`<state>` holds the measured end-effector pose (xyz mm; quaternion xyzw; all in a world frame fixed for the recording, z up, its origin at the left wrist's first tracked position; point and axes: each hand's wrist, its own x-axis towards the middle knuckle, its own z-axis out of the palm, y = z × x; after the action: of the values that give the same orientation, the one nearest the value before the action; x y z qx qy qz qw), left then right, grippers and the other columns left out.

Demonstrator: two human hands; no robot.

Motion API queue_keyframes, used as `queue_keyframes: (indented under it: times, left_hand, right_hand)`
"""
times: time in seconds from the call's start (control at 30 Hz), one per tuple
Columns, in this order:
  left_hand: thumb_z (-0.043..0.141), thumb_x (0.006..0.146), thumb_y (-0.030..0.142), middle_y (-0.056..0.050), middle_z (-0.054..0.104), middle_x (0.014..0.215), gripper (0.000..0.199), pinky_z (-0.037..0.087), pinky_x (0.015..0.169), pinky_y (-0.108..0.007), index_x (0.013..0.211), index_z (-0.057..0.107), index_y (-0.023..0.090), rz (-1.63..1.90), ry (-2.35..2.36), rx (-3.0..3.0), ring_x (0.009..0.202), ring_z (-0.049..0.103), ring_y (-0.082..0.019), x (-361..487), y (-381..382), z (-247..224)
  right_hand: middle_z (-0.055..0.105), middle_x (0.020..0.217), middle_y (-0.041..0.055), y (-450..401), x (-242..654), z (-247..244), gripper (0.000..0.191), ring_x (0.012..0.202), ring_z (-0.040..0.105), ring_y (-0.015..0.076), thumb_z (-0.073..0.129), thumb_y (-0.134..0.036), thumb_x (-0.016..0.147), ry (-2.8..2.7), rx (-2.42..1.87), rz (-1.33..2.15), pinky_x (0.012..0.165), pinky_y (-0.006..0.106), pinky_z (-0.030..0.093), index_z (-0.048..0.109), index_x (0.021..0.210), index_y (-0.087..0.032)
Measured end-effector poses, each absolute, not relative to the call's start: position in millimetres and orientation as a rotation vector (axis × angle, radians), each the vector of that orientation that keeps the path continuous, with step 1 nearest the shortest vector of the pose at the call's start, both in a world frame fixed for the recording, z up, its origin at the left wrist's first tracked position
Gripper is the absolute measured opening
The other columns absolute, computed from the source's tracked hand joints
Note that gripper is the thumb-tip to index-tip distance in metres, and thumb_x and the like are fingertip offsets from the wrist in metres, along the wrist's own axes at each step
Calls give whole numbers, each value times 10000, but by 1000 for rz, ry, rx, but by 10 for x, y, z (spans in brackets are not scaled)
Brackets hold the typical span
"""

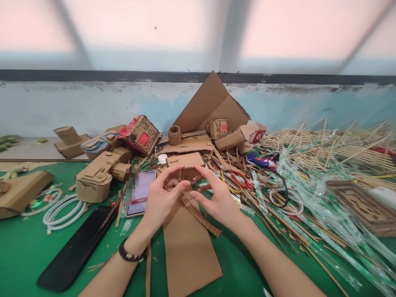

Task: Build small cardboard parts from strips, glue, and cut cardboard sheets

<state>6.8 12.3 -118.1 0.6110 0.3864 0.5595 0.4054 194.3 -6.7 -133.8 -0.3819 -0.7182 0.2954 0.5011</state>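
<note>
A narrow cardboard strip (202,218) is curled into a ring at its upper end, with its loose tail hanging down to the right. My left hand (165,192) grips the ring's left side between thumb and fingers. On the other side, my right hand (216,194) curves around the ring, its index finger against the upper edge. Beneath the strip lies a long flat piece of cardboard (192,251) on the green tabletop (247,264). Just behind my hands stands a small cardboard box (185,159), partly hidden by them.
To the left are a phone (140,194), a long black object (77,247), coiled white tubing (63,212) and cardboard camera models (95,175). Scissors (239,179), cardboard scraps and plastic wrapping (324,206) clutter the right. Stick frameworks (324,140) stand behind, near the wall.
</note>
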Motion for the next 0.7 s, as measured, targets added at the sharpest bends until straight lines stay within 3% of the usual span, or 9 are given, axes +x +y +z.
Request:
queue_keyframes:
  times: [0.33,0.7]
  left_hand:
    - [874,800,406,-44,760,822,494,659,512,-290,1220,714,203,1353,916,1435,636,753,-209,101,123,-1194]
    - [855,828,406,-114,786,1165,487,668,592,-281,1253,721,211,1291,903,1522,706,767,-185,59,144,-1210]
  right_hand:
    - [666,1412,97,-21,1942,-1380,483,1200,691,271,655,-360,1003,-1701,-968,518,799,376,682,596,1479,-310]
    - [652,1379,92,-34,1940,-1351,463,1170,685,239,645,-253,995,-1737,-869,506,827,359,692,619,1452,-322]
